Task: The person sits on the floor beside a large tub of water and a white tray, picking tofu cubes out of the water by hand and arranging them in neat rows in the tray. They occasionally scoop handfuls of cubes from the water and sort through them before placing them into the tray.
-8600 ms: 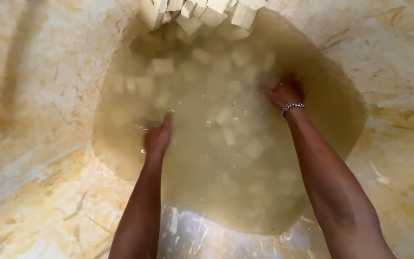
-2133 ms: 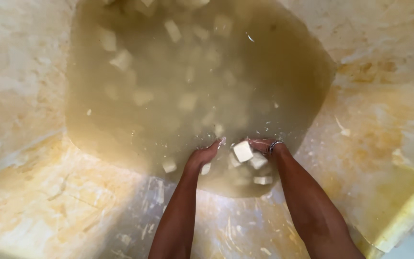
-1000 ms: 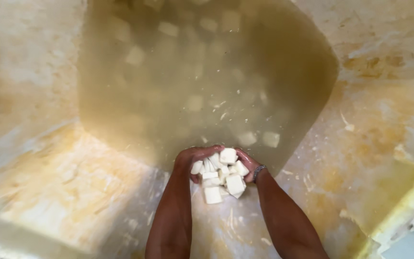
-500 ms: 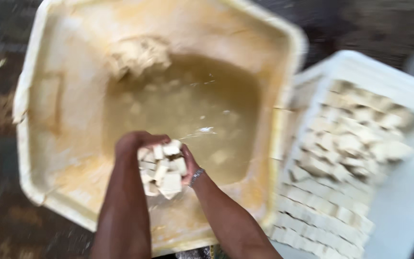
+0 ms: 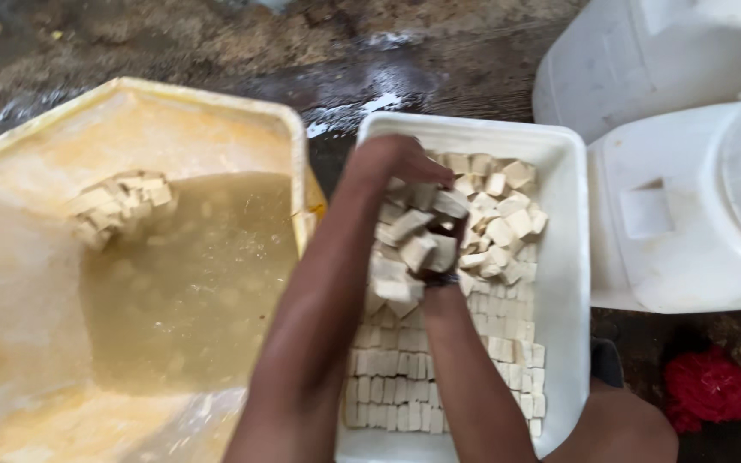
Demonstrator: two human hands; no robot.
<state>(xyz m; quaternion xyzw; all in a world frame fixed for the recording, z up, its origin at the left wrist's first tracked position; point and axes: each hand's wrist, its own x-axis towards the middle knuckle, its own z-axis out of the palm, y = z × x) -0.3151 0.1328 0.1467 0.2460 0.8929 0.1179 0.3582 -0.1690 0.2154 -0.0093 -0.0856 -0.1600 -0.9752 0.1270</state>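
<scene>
A heap of pale cubes point(image 5: 413, 244) sits cupped between both hands above the white tray point(image 5: 563, 223), over its upper half. The left hand point(image 5: 396, 161) curls over the top of the heap with fingers pressed together against it; the right hand point(image 5: 439, 273) is almost wholly hidden beneath the cubes, so only its wrist with a dark band shows, and its finger pose cannot be told. Half a second ago the same handful hung over the yellow tub point(image 5: 289, 129) of cloudy water; now it has crossed to the tray beside the tub. In the tray, loose cubes lie piled at the top and neat rows point(image 5: 508, 343) fill the lower part. A small mound of cubes point(image 5: 122, 206) rests in the tub, others blurred under water. White containers point(image 5: 688, 197) stand at right, cut off by the frame.
</scene>
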